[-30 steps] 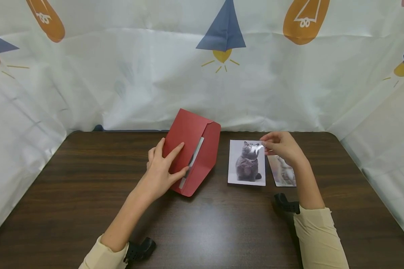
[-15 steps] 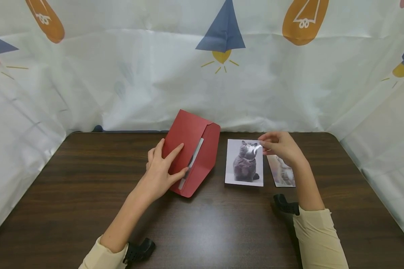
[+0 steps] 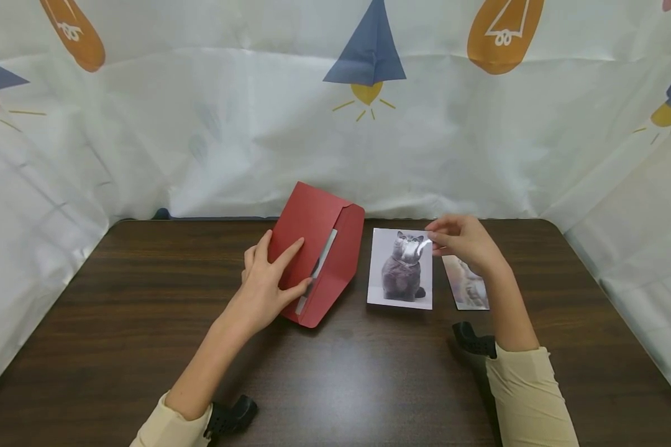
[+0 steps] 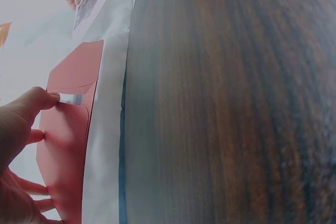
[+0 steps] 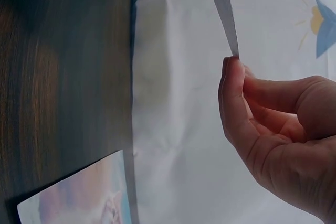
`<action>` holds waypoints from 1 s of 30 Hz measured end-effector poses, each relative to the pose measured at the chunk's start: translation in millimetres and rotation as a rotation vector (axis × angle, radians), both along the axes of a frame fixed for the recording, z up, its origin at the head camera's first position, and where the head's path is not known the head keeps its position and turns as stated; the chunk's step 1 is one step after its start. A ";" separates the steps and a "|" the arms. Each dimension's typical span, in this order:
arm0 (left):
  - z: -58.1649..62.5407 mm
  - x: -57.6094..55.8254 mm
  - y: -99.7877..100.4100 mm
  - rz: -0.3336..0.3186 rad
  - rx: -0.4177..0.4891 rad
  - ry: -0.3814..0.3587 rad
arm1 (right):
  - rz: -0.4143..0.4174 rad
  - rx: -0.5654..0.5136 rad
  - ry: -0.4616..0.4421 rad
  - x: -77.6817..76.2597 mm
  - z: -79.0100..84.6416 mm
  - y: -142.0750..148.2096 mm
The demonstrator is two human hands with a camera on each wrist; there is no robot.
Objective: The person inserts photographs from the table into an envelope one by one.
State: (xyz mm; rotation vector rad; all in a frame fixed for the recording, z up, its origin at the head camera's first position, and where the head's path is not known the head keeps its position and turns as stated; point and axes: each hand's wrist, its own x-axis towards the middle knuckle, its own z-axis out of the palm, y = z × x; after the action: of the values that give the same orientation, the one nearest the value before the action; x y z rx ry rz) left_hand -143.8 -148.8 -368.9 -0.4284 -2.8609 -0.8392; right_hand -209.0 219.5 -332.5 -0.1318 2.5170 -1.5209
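Observation:
My left hand (image 3: 265, 276) grips a red envelope (image 3: 307, 217), its fingers spread across the front and side edge and the thumb at the mouth. The envelope's flap is open, and a pale card edge (image 3: 325, 253) shows in the slot. In the left wrist view the thumb (image 4: 44, 98) lies right beside that slot. Pinched at its upper right corner, a photo card of a grey cat (image 3: 401, 273) is held by my right hand (image 3: 463, 244) over the table, right of the envelope. Seen from the right wrist, the card (image 5: 224, 11) is edge-on between thumb and fingers.
Under the right forearm a second photo card (image 3: 466, 285), partly covered, lies on the dark wooden table (image 3: 335, 385). A white patterned curtain (image 3: 246, 124) hangs behind the table's far edge and along both sides.
My right hand has moved slightly left, bringing the cat photo card closer to the envelope. The left hand and the envelope have kept their place.

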 end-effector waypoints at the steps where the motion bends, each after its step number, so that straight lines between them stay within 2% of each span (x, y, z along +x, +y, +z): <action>1: 0.0 0.2 -0.1 0.000 0.000 0.001 | 0.000 -0.001 -0.001 -0.2 0.1 -0.3; 17: -1.3 1.4 -0.1 0.002 0.002 0.000 | 0.037 -0.080 -0.017 1.9 2.3 -6.7; 30: -2.8 0.0 2.1 -0.001 -0.008 0.007 | 0.053 -0.083 -0.009 4.0 5.4 -13.6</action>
State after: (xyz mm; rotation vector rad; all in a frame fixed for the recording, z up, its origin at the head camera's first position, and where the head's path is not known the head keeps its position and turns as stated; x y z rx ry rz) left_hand -143.8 -146.7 -371.8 -0.4325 -2.8588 -0.8254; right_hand -204.9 205.9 -327.1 -0.2012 2.4243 -1.6016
